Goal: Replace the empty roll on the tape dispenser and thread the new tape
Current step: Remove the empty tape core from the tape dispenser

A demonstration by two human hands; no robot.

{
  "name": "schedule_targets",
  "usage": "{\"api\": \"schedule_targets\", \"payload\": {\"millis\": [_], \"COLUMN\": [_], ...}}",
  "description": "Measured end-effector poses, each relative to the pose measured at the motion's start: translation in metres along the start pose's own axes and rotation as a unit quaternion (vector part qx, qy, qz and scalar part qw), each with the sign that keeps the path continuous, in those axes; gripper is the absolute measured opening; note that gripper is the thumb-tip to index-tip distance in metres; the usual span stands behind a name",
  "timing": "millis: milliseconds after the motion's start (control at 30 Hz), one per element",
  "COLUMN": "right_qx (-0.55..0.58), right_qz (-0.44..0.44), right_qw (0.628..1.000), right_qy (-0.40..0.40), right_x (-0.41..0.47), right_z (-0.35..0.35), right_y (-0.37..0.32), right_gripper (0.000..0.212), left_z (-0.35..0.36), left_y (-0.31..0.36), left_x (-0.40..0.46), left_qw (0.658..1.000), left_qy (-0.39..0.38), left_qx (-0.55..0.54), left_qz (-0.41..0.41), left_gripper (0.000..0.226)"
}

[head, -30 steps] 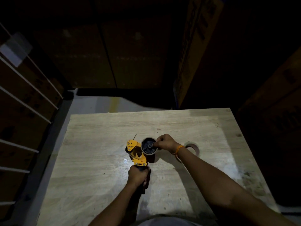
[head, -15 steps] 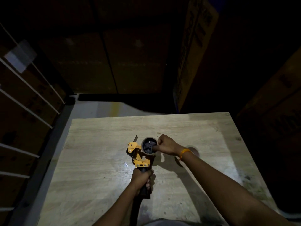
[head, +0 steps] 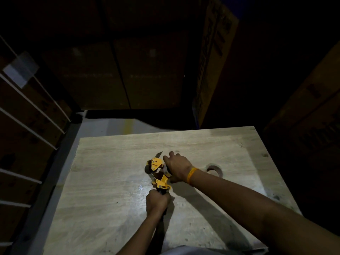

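A yellow hand-held tape dispenser (head: 157,166) stands over the middle of a pale wooden table (head: 114,181), its serrated blade pointing up and away. My left hand (head: 156,200) is shut around its dark handle from below. My right hand (head: 177,167), with an orange band at the wrist, wraps over the dark roll on the dispenser's hub and hides most of it. A thin ring, the brown tape core (head: 214,169), lies flat on the table just right of my right wrist.
Dark cardboard boxes (head: 211,61) rise behind the table and to the right. A rack with white bars (head: 27,107) runs along the left. A strip of grey floor (head: 117,124) shows past the far edge.
My right hand has moved from pinching the hub's right side to covering the roll from above. The dispenser has tilted and the ring on the table has come back into sight.
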State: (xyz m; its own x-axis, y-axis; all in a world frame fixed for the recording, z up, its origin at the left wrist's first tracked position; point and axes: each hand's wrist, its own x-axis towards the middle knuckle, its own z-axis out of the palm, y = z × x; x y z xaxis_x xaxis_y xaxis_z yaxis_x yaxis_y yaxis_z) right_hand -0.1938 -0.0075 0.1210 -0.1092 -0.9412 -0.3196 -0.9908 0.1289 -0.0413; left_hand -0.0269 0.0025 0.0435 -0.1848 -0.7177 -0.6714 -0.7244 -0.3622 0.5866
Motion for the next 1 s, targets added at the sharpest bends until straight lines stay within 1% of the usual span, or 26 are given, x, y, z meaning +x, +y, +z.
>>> {"api": "schedule_targets", "payload": {"millis": [100,200,267,333,367,433,467,500,567,600,633,667,733,800,833,900,933,967,1000], "right_qx": [-0.036,-0.091,-0.137,-0.173,-0.181,-0.125,-0.053,0.029,0.151,0.190,0.188,0.148,0.027,-0.066,-0.099,-0.120,-0.106,-0.095,-0.064], "right_qz": [-0.051,-0.119,-0.175,-0.208,-0.206,-0.154,-0.102,-0.045,0.075,0.115,0.119,0.095,0.003,-0.095,-0.117,-0.141,-0.139,-0.122,-0.089], "right_qw": [0.998,0.989,0.975,0.962,0.961,0.979,0.992,0.998,0.985,0.975,0.975,0.984,0.999,0.990,0.983,0.975,0.977,0.981,0.989], "right_qy": [-0.004,-0.018,-0.021,-0.030,-0.037,-0.055,-0.052,-0.024,0.022,0.029,0.022,0.013,-0.027,-0.081,-0.099,-0.119,-0.120,-0.119,-0.102], "right_x": [-0.004,-0.008,-0.010,-0.010,-0.009,-0.009,-0.010,-0.011,-0.012,-0.011,-0.009,-0.008,-0.008,-0.007,-0.008,-0.011,-0.013,-0.014,-0.015], "right_z": [-0.006,-0.007,-0.005,-0.001,0.002,0.002,0.001,-0.001,-0.008,-0.011,-0.012,-0.013,-0.017,-0.020,-0.023,-0.027,-0.029,-0.031,-0.031], "right_y": [-0.004,-0.007,-0.005,-0.001,0.000,-0.004,-0.008,-0.013,-0.023,-0.025,-0.027,-0.027,-0.025,-0.018,-0.015,-0.014,-0.015,-0.017,-0.017], "right_gripper": [0.069,0.073,0.063,0.051,0.050,0.058,0.061,0.058,0.041,0.038,0.041,0.047,0.058,0.055,0.050,0.041,0.039,0.041,0.045], "left_z": [-0.010,-0.009,-0.009,-0.012,-0.013,-0.012,-0.011,-0.010,-0.010,-0.010,-0.010,-0.011,-0.012,-0.007,-0.005,-0.002,-0.002,-0.003,-0.003], "left_y": [0.011,0.006,0.006,0.009,0.010,0.012,0.012,0.012,0.013,0.012,0.010,0.009,0.008,0.002,-0.001,-0.005,-0.004,-0.003,0.000], "left_x": [-0.014,-0.007,-0.011,-0.018,-0.021,-0.024,-0.024,-0.024,-0.022,-0.018,-0.015,-0.013,-0.007,-0.005,-0.006,-0.010,-0.010,-0.010,-0.009], "left_qw": [0.999,0.997,0.996,0.996,0.995,0.992,0.992,0.992,0.992,0.993,0.994,0.994,0.994,0.992,0.991,0.991,0.991,0.990,0.990], "left_qy": [-0.005,-0.040,-0.047,-0.049,-0.055,-0.063,-0.064,-0.065,-0.053,-0.042,-0.035,-0.029,-0.028,-0.046,-0.053,-0.059,-0.060,-0.060,-0.060], "left_qx": [-0.004,0.001,0.008,0.011,0.018,0.025,0.021,0.014,-0.009,-0.017,-0.015,-0.014,-0.018,-0.017,-0.014,-0.019,-0.024,-0.025,-0.024], "left_qz": [-0.034,-0.059,-0.072,-0.079,-0.084,-0.103,-0.109,-0.111,-0.111,-0.108,-0.107,-0.107,-0.106,-0.114,-0.119,-0.117,-0.118,-0.123,-0.129], "left_gripper": [0.029,0.038,0.036,0.029,0.026,0.025,0.025,0.025,0.025,0.027,0.029,0.030,0.029,0.022,0.019,0.021,0.023,0.024,0.024]}}
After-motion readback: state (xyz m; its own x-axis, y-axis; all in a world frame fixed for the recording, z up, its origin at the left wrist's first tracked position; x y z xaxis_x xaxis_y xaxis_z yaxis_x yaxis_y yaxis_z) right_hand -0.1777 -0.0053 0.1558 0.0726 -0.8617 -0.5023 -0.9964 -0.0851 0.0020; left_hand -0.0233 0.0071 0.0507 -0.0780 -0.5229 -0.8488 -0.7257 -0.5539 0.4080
